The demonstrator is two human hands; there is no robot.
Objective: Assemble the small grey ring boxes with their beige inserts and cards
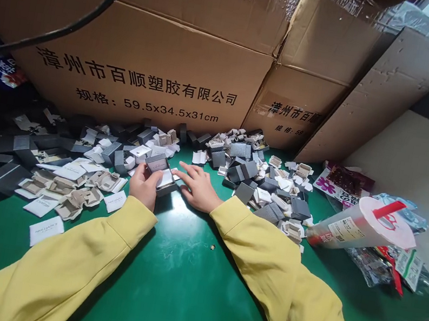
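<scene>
- Your green worktop (177, 286) runs up against a wall of big cardboard cartons (142, 50) with printed lettering. A black cable (77, 22) sags across the upper left.
- Along the foot of the cartons lies a wide scatter of small grey boxes (245, 174), some shut and some lying open. To the left are pale card inserts (81, 190) and white printed cards (45, 230).
- The thing you have in hand is the small open box (162, 175), which sits on the worktop in the middle of the scatter. Its lid is up and its pale lining shows.
- Your left hand (143, 184) is curled around the box's left side, fingers closed on it, holding it in place.
- Your right hand (198, 186) lies flat on the worktop just right of the box, fingers spread and holding nothing. The forefinger points toward the box's near corner; I cannot tell whether it touches.
- As I read it, you are at the stage of steadying one box with the free hand alongside. Any work on the lining or lid calls for the left hand to keep the base from sliding on the smooth surface.
- Off to the right, well apart, a plastic cup (355, 225) with a red straw (389, 209) lies tilted among snack packets (342, 182).
</scene>
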